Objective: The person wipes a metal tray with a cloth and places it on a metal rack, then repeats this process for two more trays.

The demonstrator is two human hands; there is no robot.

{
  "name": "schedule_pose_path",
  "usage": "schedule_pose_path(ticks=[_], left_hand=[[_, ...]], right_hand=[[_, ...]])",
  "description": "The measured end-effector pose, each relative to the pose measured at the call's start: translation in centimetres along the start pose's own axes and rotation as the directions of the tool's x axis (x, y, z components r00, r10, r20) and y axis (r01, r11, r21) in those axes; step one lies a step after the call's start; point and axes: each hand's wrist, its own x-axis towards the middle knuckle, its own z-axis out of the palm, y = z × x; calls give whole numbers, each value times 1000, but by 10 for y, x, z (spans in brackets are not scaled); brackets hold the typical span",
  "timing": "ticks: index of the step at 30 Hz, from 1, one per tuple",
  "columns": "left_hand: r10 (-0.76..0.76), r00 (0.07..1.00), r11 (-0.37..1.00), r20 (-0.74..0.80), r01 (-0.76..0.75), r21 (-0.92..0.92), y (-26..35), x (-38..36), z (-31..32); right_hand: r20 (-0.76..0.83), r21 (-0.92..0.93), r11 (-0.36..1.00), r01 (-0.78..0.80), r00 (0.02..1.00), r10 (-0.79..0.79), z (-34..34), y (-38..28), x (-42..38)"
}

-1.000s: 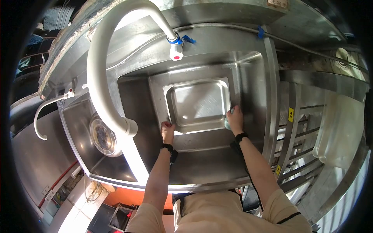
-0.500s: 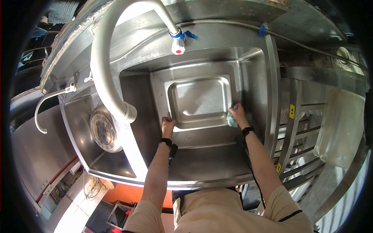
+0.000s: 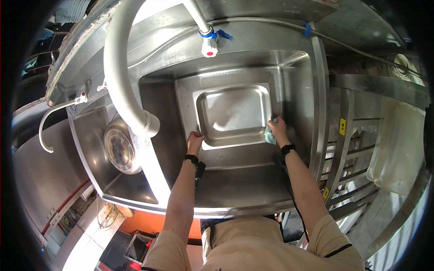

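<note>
A shallow rectangular stainless-steel pan (image 3: 235,113) lies in the large sink basin (image 3: 244,185), its open side facing up. At its near left corner, my left hand (image 3: 194,142) is closed on the rim. My right hand (image 3: 279,129) bunches a pale green cloth (image 3: 270,136) against the pan's right edge, close to the near right corner. Some of the cloth is hidden under the fingers.
A thick white curved pipe (image 3: 115,67) arches over the divider left of the basin. The smaller left sink holds a round metal pot (image 3: 121,149). A red-marked tap (image 3: 209,47) hangs at the back. To the right, a metal rack (image 3: 343,135) carries a translucent plastic tub (image 3: 395,149).
The camera view has shifted slightly, so the sink, pan and hands sit a little differently in frame. Both hands keep the same places at the pan.
</note>
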Motion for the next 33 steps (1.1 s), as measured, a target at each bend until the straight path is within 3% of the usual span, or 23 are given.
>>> schedule_pose_path(ticks=[4,6,7,9,13,14,16,17,23,33], left_hand=[[7,998,1000,-56,-7,4,-7,4,6],[11,998,999,-57,-13,-45,-17,8,12],[15,998,995,-58,-20,-94,-23,10,15],[13,1000,988,-25,-17,-151,-24,7,16],[-2,1000,955,-25,-6,-298,-31,-1,23],[-6,1000,955,-27,-2,-297,-35,-3,24],[-39,997,996,-60,34,-88,-44,-11,27],[-66,997,970,-29,58,-234,-46,-16,29],[-118,991,991,-66,114,-65,-33,-27,23],[-199,979,975,-42,193,-114,-25,-23,21]], right_hand=[[-42,-38,999,8,999,-10,0,-6,-10],[-136,-28,999,31,990,-35,3,-2,-16],[-137,-31,999,27,990,-31,1,2,-20],[9,-140,990,8,1000,-7,-4,8,-29],[-45,-110,994,-19,999,14,6,28,-40],[-57,-60,996,-61,997,58,6,28,-41],[-64,-6,995,-102,993,101,8,27,-40],[-55,-5,993,-120,991,119,5,24,-42],[-70,-20,991,-135,989,133,2,18,-43],[-29,-20,983,-182,983,182,-4,13,-42]])
